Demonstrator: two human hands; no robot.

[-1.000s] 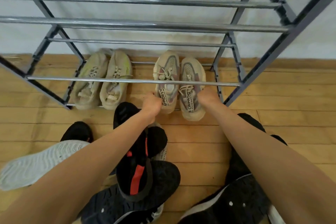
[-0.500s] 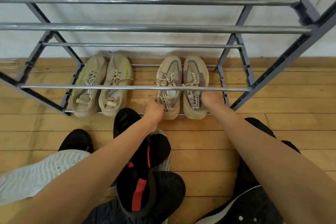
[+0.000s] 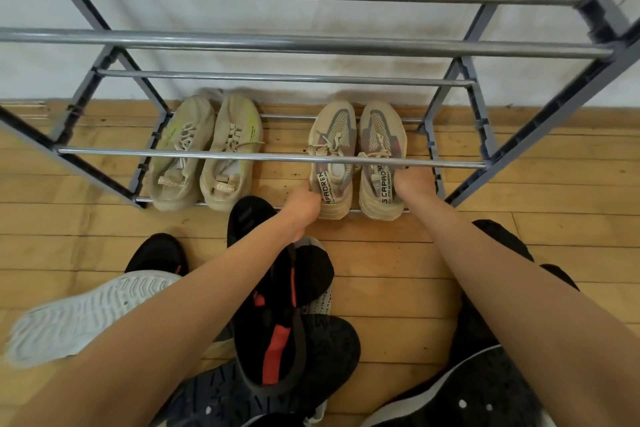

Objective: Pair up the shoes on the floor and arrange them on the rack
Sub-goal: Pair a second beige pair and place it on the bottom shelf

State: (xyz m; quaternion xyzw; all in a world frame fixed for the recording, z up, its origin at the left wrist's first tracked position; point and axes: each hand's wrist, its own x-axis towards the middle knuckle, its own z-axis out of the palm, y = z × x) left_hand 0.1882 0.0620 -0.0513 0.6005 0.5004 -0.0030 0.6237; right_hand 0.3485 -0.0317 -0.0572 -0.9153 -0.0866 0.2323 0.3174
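Grey-beige pair (image 3: 336, 130) slid deeper onto rack (image 3: 277, 42).

Home entryway: shoe rack (image 3: 311, 45), wooden floor (image 3: 398, 253)

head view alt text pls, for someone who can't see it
A left hand and right hand hold the heels of a beige-and-grey mesh sneaker pair on the lowest rails of a grey metal shoe rack, beside a beige-and-lime sneaker pair. Black trainers and an upturned white-soled shoe lie on the wooden floor.

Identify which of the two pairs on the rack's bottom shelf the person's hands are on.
The beige-and-grey pair on the right, held by the left hand and right hand; the yellow-tinted pair stands untouched.
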